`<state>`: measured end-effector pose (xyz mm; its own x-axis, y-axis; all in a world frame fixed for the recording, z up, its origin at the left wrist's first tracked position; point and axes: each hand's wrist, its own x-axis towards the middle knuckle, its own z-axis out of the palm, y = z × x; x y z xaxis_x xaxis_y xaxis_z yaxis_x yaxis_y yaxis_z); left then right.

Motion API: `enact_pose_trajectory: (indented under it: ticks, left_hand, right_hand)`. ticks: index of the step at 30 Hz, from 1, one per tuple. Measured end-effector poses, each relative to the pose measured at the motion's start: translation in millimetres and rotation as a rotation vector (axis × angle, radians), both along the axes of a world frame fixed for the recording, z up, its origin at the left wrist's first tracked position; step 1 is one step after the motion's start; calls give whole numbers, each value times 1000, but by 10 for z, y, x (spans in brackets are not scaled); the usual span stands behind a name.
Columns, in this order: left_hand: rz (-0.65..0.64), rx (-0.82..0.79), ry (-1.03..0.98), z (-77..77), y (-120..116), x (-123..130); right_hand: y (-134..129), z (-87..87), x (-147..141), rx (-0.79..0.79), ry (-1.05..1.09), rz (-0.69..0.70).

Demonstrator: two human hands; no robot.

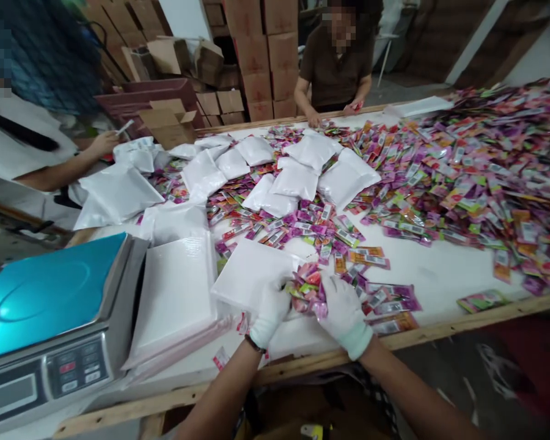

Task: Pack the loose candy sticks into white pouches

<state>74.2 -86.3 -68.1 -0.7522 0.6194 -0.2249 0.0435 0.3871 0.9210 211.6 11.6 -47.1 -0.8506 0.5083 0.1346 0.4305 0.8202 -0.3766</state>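
Note:
My left hand (272,308) and my right hand (346,311), both in white gloves, are close together near the table's front edge. Between them they press a bunch of small colourful sachets (306,287), in pink, purple and green. The fingers of both hands are curled round this bunch and partly hidden by it. Just behind my left hand lies a flat white mailing bag (252,272); I cannot tell whether that hand touches it. Loose sachets (392,298) lie to the right of my right hand.
A weighing scale (50,293) with a blue top and a stack of white bags (176,293) stand at left. Filled white bags (302,180) lie mid-table. A large sachet heap (476,165) covers the right. Two other people work at the far side and left.

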Motion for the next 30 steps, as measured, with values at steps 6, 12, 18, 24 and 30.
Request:
enact_pose_trajectory:
  ticks: [6,12,18,24,30]
  left_hand:
    - [50,62,47,-16,-87,-69]
    - [-128,-180,483,445,-46,131]
    - [-126,-318,599,428,92,192]
    - [-140,-351,696,217,138,144]
    - [-158,-248,740,209,73,188]
  right_hand:
    - [48,37,-11,86,-226,267]
    - [312,353,-481,-88,-347,305]
    - [229,393,-708,-164,-498,213]
    - [269,243,-315,-348,-275,239]
    - [257,150,-345,-190,-284,223]
